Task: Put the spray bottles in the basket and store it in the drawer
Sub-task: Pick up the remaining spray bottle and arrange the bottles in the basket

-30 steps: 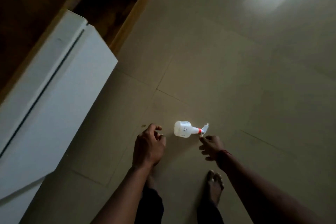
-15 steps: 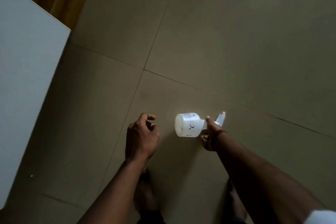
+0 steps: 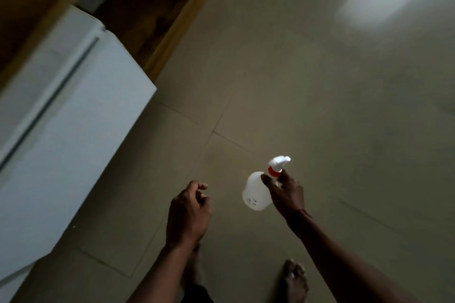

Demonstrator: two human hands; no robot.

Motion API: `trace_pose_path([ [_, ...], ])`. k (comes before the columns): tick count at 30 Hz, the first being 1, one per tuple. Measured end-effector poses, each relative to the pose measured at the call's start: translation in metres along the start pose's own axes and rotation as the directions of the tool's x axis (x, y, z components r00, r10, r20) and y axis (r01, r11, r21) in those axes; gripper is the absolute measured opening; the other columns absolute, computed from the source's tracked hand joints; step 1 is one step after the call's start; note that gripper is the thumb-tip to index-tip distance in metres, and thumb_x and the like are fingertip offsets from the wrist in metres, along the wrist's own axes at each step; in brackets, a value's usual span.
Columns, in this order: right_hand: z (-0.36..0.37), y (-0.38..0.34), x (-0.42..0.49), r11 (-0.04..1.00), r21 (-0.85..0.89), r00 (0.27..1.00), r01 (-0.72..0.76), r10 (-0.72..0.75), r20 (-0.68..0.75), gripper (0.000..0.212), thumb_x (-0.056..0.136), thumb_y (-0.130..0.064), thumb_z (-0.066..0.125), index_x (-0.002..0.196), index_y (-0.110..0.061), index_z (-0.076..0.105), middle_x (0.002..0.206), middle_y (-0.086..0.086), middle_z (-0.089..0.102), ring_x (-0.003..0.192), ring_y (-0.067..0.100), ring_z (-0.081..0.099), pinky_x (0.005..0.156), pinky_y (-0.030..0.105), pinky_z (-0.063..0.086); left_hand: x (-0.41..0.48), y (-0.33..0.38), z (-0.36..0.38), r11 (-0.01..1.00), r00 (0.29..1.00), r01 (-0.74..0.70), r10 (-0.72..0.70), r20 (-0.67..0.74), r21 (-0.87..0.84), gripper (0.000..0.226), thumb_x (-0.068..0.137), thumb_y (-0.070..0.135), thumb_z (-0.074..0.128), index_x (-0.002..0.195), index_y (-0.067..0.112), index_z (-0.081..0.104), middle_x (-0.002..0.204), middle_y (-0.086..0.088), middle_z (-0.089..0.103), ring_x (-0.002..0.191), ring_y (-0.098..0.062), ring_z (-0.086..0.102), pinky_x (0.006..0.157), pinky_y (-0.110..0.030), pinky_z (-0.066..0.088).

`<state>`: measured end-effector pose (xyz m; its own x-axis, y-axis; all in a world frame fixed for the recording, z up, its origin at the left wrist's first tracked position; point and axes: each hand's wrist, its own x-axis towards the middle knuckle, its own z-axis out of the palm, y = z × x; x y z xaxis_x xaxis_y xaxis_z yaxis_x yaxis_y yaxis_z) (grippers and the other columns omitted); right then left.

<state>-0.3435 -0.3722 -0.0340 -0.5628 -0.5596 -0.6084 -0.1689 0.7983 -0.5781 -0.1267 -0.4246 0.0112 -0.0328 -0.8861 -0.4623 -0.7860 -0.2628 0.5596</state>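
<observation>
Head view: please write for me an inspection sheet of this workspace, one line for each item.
Surface: tiled floor, dim, with a bright light patch at top right.
Job's things: one white spray bottle with a red collar, held by its neck, nozzle up; no basket seen.
Clutter: nothing seen.
Grippers: right hand closed on the spray bottle; left hand loosely curled, holding nothing.
Cables: nothing seen.
Surroundings: white cabinet at left; wooden furniture behind it, too dark to read; bare feet at the bottom edge.
</observation>
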Motion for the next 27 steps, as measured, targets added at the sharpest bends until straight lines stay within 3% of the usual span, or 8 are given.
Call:
trace_pose_path([
  [5,-0.024,-0.107,-0.083,0.991,0.022,0.991,0.133,-0.132,-0.015,0.023,0.083,-0.038,0.065,0.104,-0.027,0.068,0.092,-0.009,0.07,0.085,0.011,0.061,0.067,0.024,0.041,-0.044,0.032,-0.104,0.998,0.991,-0.066,0.064,-0.121,-0.012,0.018,0.082,0.014,0.058,0.096,0.023,0.065,0.086,0.001,0.073,0.079,-0.018,0.067,0.066,-0.021,0.04],
  [10,-0.031,-0.191,-0.185,0.967,0.051,0.96,0.25,-0.254,0.118,0.015,0.08,-0.041,0.067,0.094,-0.039,0.064,0.076,-0.029,0.06,0.076,-0.015,0.052,0.062,0.017,0.041,-0.101,0.053,-0.206,0.998,0.971,-0.007,-0.01,-0.238,-0.07,0.021,0.08,0.018,0.058,0.099,0.023,0.066,0.088,0.003,0.073,0.076,-0.011,0.063,0.065,-0.019,0.039],
  [12,-0.032,-0.215,-0.227,0.948,0.032,0.93,0.317,-0.318,0.186,0.014,0.08,-0.042,0.067,0.092,-0.04,0.062,0.075,-0.029,0.061,0.074,-0.015,0.053,0.061,0.013,0.039,-0.127,0.056,-0.241,0.995,0.959,0.034,-0.059,-0.276,-0.095,0.023,0.08,0.02,0.057,0.101,0.023,0.065,0.089,0.002,0.073,0.073,-0.009,0.058,0.063,-0.02,0.038],
  [14,-0.03,-0.231,-0.258,0.929,0.034,0.896,0.369,-0.366,0.251,0.011,0.08,-0.037,0.069,0.088,-0.036,0.062,0.074,-0.021,0.064,0.072,-0.007,0.056,0.062,0.019,0.041,-0.15,0.056,-0.27,0.991,0.945,0.072,-0.104,-0.309,-0.112,0.024,0.08,0.021,0.055,0.102,0.025,0.064,0.09,0.001,0.073,0.07,-0.009,0.056,0.06,-0.021,0.037],
  [17,-0.032,-0.257,-0.313,0.884,0.065,0.815,0.463,-0.454,0.361,0.014,0.079,-0.027,0.072,0.08,-0.036,0.061,0.07,-0.018,0.066,0.069,-0.009,0.059,0.061,0.014,0.042,-0.206,0.055,-0.316,0.984,0.905,0.135,-0.17,-0.389,-0.116,0.024,0.081,0.022,0.052,0.102,0.027,0.062,0.092,0.001,0.073,0.078,-0.017,0.063,0.061,-0.023,0.037],
  [19,-0.038,-0.271,-0.352,0.849,0.05,0.749,0.525,-0.49,0.446,0.012,0.078,-0.03,0.072,0.086,-0.036,0.066,0.073,-0.022,0.067,0.073,-0.011,0.061,0.055,0.007,0.039,-0.253,0.049,-0.34,0.982,0.874,0.148,-0.184,-0.451,-0.114,0.02,0.084,0.022,0.054,0.102,0.027,0.061,0.091,0.002,0.072,0.08,-0.016,0.065,0.061,-0.024,0.041],
  [23,-0.039,-0.295,-0.425,0.772,0.06,0.6,0.632,-0.537,0.594,0.013,0.08,-0.032,0.072,0.09,-0.036,0.066,0.075,-0.026,0.064,0.078,-0.011,0.059,0.059,0.009,0.04,-0.338,0.028,-0.379,0.965,0.803,0.213,-0.262,-0.535,-0.153,0.02,0.087,0.021,0.058,0.106,0.027,0.06,0.09,0.003,0.071,0.082,-0.016,0.067,0.064,-0.026,0.048],
  [27,-0.016,-0.313,-0.491,0.687,0.07,0.466,0.724,-0.561,0.684,0.021,0.08,-0.03,0.073,0.1,-0.026,0.07,0.083,-0.019,0.066,0.078,-0.006,0.06,0.061,0.007,0.04,-0.402,-0.004,-0.411,0.942,0.691,0.251,-0.335,-0.64,-0.223,0.022,0.083,0.015,0.059,0.105,0.018,0.063,0.09,-0.004,0.074,0.083,-0.025,0.068,0.067,-0.033,0.05],
])
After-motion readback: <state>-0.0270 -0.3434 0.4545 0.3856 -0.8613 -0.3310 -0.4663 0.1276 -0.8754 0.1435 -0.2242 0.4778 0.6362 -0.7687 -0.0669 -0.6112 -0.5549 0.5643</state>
